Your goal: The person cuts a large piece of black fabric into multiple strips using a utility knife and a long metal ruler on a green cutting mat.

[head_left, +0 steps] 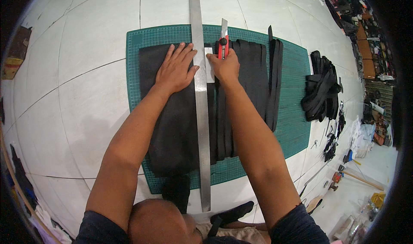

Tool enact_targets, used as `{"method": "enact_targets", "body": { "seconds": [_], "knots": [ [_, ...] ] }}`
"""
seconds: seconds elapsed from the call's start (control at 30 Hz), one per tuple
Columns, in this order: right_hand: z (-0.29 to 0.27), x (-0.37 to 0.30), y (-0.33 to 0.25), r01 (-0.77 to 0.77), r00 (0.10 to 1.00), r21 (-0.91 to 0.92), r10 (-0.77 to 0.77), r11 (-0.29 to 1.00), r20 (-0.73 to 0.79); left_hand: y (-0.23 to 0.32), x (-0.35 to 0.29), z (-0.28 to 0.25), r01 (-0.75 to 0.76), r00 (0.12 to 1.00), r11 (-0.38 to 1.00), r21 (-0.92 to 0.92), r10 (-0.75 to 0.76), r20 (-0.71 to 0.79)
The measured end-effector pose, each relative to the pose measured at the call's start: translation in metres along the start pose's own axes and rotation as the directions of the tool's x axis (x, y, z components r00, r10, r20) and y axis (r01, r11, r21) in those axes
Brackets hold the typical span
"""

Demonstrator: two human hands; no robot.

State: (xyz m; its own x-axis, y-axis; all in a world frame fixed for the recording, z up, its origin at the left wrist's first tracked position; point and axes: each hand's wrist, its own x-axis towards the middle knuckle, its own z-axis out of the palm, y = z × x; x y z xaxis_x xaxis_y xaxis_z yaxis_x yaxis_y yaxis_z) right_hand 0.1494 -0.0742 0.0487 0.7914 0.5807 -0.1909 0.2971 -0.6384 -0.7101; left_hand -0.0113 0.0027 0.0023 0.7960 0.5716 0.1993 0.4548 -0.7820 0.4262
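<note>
With my left hand (175, 69) pressed flat pinning the ruler (201, 97) on the black sheet (172, 123), my right hand (224, 67), gripping the knife (222, 43), should draw it snug along that edge.

A brown cardboard box (16, 50) with a yellow-and-red label lies on the floor, well apart to the left of the left hand (175, 69).
</note>
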Motion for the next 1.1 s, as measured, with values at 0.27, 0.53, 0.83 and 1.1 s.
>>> {"method": "enact_targets", "body": {
  "seconds": [0.27,0.53,0.83,1.1],
  "knots": [
    [-0.001,0.009,0.007,0.025,0.999,-0.003,-0.024,1.000,0.025,0.001,0.004,0.001,-0.015,1.000,0.999,-0.052,0.016,0.016],
    [0.003,0.002,0.000,0.018,0.999,-0.036,-0.017,0.999,0.036,0.003,0.001,0.000,-0.058,0.998,0.998,0.015,0.058,-0.033],
    [-0.050,-0.059,0.027,-0.006,0.999,0.316,-0.007,0.949,0.039,-0.012,0.004,0.018,-0.117,0.992,0.982,0.146,0.122,-0.028],
    [-0.140,-0.249,0.154,-0.162,0.987,0.227,0.157,0.960,0.039,-0.020,0.017,0.007,-0.105,0.989,0.987,0.123,0.091,0.114]
  ]
}}
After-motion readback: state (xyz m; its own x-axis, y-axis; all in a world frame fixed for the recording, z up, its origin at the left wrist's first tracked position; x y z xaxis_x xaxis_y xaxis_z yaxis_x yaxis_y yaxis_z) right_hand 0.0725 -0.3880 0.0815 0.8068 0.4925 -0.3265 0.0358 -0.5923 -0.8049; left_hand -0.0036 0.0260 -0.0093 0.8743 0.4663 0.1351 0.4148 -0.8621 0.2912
